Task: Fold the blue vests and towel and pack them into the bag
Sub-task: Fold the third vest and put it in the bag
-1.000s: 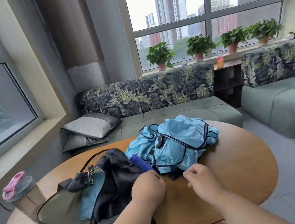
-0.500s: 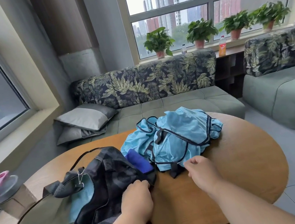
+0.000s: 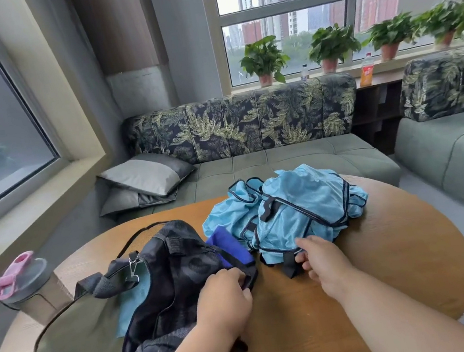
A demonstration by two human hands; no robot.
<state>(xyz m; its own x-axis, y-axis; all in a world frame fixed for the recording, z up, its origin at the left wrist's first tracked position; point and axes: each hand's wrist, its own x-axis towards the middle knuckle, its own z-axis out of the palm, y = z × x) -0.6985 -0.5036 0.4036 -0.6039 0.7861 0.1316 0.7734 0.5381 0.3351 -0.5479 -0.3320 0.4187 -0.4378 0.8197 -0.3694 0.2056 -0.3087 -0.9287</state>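
The blue vests (image 3: 298,211) are a shiny, crumpled heap w/ dark edges on the round worktop (image 3: 385,258), just right of the black bag (image 3: 161,278); the right hand (image 3: 323,261) pinches a dark strap at the heap's near edge. A dark blue towel (image 3: 229,249) lies between bag & vests, partly hidden by the bag. The left hand (image 3: 224,299) grips the bag's right end; the bag is open, w/ light blue cloth (image 3: 137,304) inside.

One bag (image 3: 161,278), four potted plants (image 3: 263,59) (windowsill), two pillows (image 3: 147,174)
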